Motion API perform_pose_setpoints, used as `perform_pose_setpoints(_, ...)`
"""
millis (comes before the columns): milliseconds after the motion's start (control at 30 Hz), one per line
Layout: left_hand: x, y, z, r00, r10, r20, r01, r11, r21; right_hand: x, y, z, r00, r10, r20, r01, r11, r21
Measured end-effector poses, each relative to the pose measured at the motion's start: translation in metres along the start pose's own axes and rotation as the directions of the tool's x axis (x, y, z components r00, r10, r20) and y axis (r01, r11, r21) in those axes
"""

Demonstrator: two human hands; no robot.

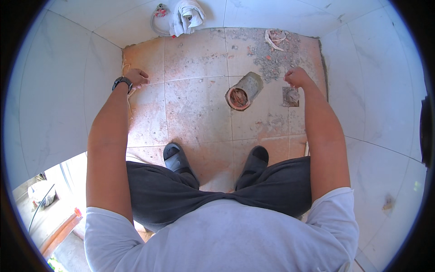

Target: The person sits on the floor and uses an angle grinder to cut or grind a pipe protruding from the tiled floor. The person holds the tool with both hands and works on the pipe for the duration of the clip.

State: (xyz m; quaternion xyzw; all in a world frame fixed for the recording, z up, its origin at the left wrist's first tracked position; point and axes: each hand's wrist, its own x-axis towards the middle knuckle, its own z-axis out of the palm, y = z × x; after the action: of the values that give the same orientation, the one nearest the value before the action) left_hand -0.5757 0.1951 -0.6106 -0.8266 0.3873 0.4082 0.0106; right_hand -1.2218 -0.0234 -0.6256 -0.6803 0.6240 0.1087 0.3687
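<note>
Reaching wide over a gritty, tiled floor [195,113]!
Far left, the left hand [137,78] hangs with fingers loosely bent, right by the pale cord [129,103] along the left wall [59,86]; whether it's pinching anything, I can't tell. Centre now: a round pipe mouth [229,100], uncovered, set in a rough grey patch [251,84]. Rubble [271,59] lies loose beyond, ungathered. Then the square recess [285,95], and just above it the right hand [296,78], fingers curled in, grip hidden. Tiles are down; those openings look unfinished.
</note>
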Motion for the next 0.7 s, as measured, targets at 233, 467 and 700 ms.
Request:
perform_pose_setpoints(233, 0.01, 0.006, 0.006, 0.995, -0.059, 0.084, 0.063, 0.997, -0.046, -0.01, -0.04, 0.042, 0.92, -0.388, 0.049, 0.296, 0.608, -0.737)
perform_pose_setpoints(467, 0.021, 0.02, 0.027, 0.991, -0.031, 0.131, 0.031, 1.0, 0.005, -0.06, -0.109, 0.165, 0.742, -0.462, 0.486, 0.67, 0.509, -0.54)
perform_pose_setpoints(700, 0.039, 0.052, 0.035, 0.981, 0.044, 0.191, -0.032, 0.997, -0.066, -0.098, -0.088, 0.22, 0.809, -0.398, 0.433, 0.584, 0.63, -0.512)
